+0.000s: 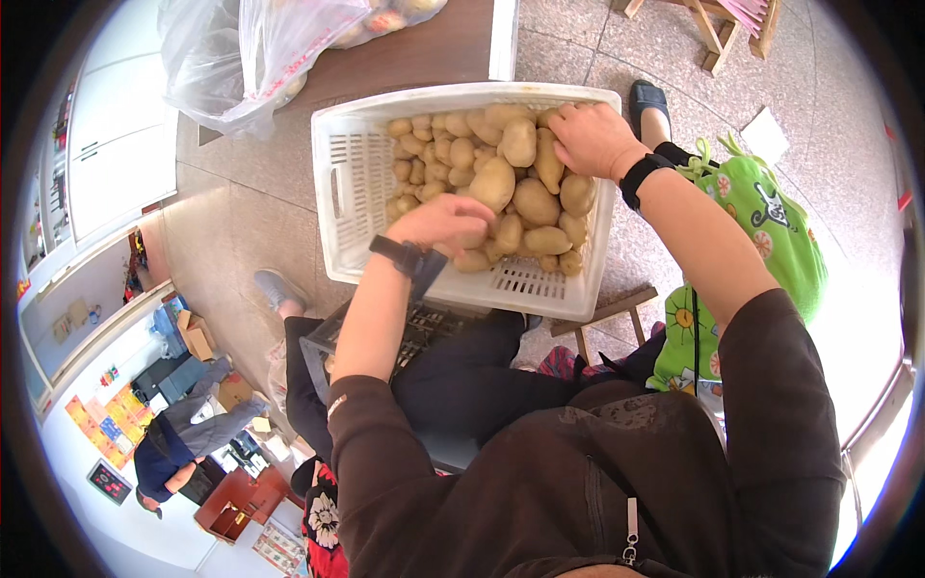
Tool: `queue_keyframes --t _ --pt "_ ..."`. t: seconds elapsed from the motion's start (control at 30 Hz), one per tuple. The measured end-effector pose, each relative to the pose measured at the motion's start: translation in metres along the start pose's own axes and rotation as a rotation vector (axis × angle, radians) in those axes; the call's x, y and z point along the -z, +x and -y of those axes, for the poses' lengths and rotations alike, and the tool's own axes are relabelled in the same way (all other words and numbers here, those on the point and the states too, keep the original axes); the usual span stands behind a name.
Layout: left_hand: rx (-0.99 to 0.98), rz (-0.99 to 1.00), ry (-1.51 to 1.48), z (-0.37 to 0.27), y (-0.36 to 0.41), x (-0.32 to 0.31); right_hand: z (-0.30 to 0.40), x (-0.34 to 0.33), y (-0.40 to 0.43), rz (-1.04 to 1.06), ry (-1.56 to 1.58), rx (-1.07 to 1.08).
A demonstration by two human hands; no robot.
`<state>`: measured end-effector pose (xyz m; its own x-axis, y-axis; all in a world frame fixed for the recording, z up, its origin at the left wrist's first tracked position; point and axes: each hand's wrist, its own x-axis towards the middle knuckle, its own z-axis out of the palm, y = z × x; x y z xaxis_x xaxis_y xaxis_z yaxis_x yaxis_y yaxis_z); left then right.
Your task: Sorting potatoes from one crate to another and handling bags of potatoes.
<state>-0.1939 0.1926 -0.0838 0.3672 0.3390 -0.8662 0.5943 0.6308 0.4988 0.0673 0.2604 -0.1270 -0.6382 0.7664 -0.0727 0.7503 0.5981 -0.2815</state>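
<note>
A white slatted plastic crate stands before me with many potatoes in it, small ones heaped at the left and larger ones nearer the middle and right. Over the crate's lower left part is my left hand, slightly blurred, its fingers curled beside a potato at the pile's near edge; whether it grips one is unclear. My right hand reaches into the top right corner of the crate, fingers bent down on a potato there, with the fingertips partly hidden. Both wrists wear dark bands.
A dark crate is by my legs, below the white one. Clear plastic bags lie on a brown surface at the top left. A small wooden stool stands close to the white crate. Other people are nearby, one at the lower left.
</note>
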Motion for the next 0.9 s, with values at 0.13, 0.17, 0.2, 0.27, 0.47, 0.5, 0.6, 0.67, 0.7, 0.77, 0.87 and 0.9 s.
queue_keyframes --t 0.13,0.17,0.2,0.27,0.47,0.5,0.6,0.67,0.7,0.77,0.87,0.9 --pt "0.066 -0.147 0.179 0.029 0.014 0.016 -0.003 0.001 -0.003 -0.019 0.012 0.001" --pt "0.098 -0.203 0.372 0.035 0.018 0.015 -0.003 0.001 -0.002 -0.019 0.011 -0.001" --pt "0.097 -0.203 0.370 0.048 0.024 0.012 -0.002 0.001 -0.001 -0.005 0.017 0.000" --pt "-0.202 -0.255 0.687 0.072 0.035 0.000 0.001 0.002 -0.001 0.014 0.026 0.006" --pt "-0.049 -0.164 0.772 0.056 0.048 -0.010 0.002 0.003 0.000 0.007 0.023 -0.016" --pt "-0.054 -0.156 0.773 0.042 0.044 -0.010 0.002 0.003 -0.001 0.033 0.033 -0.021" --pt "0.129 0.006 0.684 0.002 0.020 -0.016 0.000 0.005 -0.002 0.057 0.041 -0.025" --pt "0.061 0.153 0.519 0.003 0.018 -0.025 -0.001 0.004 -0.003 0.057 0.040 -0.029" --pt "0.064 0.148 0.517 0.015 0.022 -0.025 0.001 0.005 -0.002 0.041 0.032 -0.020" --pt "-0.193 0.313 0.520 0.049 0.039 -0.030 0.004 0.005 0.000 0.027 0.025 -0.010" --pt "0.106 0.367 0.401 0.007 0.032 -0.052 -0.001 0.003 -0.001 0.034 0.028 -0.021" --pt "0.142 0.378 0.286 0.007 0.033 -0.054 0.000 0.002 0.000 0.024 0.027 -0.016"
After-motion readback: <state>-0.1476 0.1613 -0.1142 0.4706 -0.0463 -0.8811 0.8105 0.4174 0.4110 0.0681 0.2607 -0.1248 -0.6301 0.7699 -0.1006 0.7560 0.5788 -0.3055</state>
